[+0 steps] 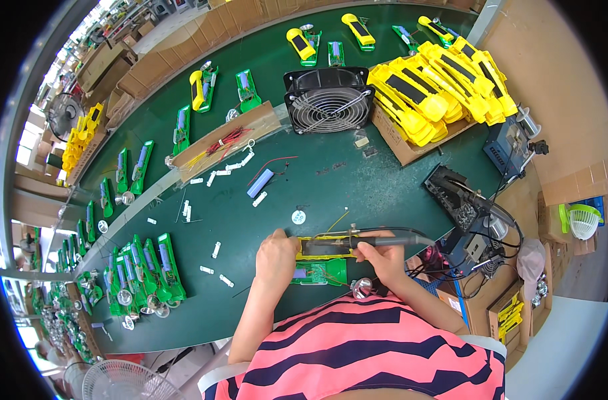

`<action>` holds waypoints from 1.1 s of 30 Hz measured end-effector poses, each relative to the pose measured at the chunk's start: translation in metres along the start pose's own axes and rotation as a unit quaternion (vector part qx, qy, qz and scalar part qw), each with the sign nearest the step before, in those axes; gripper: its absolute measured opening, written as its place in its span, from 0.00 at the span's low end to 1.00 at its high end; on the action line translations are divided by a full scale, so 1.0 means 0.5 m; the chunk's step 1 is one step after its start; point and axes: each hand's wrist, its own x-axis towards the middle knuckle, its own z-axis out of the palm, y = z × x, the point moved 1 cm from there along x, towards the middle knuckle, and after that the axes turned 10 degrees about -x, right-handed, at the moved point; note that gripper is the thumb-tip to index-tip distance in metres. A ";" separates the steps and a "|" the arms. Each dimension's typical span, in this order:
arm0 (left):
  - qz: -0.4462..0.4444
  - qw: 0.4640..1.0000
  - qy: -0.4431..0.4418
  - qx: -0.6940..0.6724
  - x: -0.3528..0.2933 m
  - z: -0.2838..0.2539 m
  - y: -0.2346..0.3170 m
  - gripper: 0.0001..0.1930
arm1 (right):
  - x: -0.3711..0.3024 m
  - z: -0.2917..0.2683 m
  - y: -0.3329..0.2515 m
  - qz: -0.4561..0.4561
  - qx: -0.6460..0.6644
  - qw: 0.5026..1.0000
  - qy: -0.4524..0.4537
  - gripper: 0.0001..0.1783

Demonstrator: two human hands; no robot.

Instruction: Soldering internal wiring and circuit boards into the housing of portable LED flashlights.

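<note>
Right of the black fan (329, 107), a cardboard box (400, 147) holds piled yellow casings (444, 87); left of it, a cardboard tray (266, 121) holds red wires (229, 139). In front of the fan, the left hand (276, 259) grips a yellow shell (325, 249), the right hand (382, 260) a corded tool (394, 241)

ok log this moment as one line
left hand: holds yellow shell; right hand: holds dark tool; green shell: beside yellow shell; loose cell: on table
</note>
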 end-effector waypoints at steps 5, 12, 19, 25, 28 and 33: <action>-0.004 1.000 0.005 0.003 -0.002 0.002 -0.004 0.04 | -0.026 -0.029 -0.049 -0.064 -0.162 0.985 0.009 0.11; -0.003 1.000 -0.008 0.010 0.001 -0.003 0.006 0.05 | -0.017 -0.057 -0.051 -0.181 -0.447 0.874 -0.050 0.23; -0.008 1.000 0.025 -0.017 -0.002 -0.011 0.002 0.04 | -0.009 -0.059 -0.042 -0.169 -0.428 0.885 -0.072 0.24; 0.189 0.972 0.057 -0.130 -0.024 -0.086 0.090 0.05 | -0.008 -0.065 -0.047 -0.165 -0.440 0.880 -0.068 0.23; 0.225 0.972 -0.028 -0.061 -0.038 -0.049 0.112 0.06 | -0.006 -0.065 -0.043 -0.163 -0.434 0.883 -0.072 0.23; 0.204 0.974 -0.095 0.011 -0.036 -0.001 0.079 0.02 | -0.006 -0.062 -0.044 -0.153 -0.427 0.887 -0.085 0.24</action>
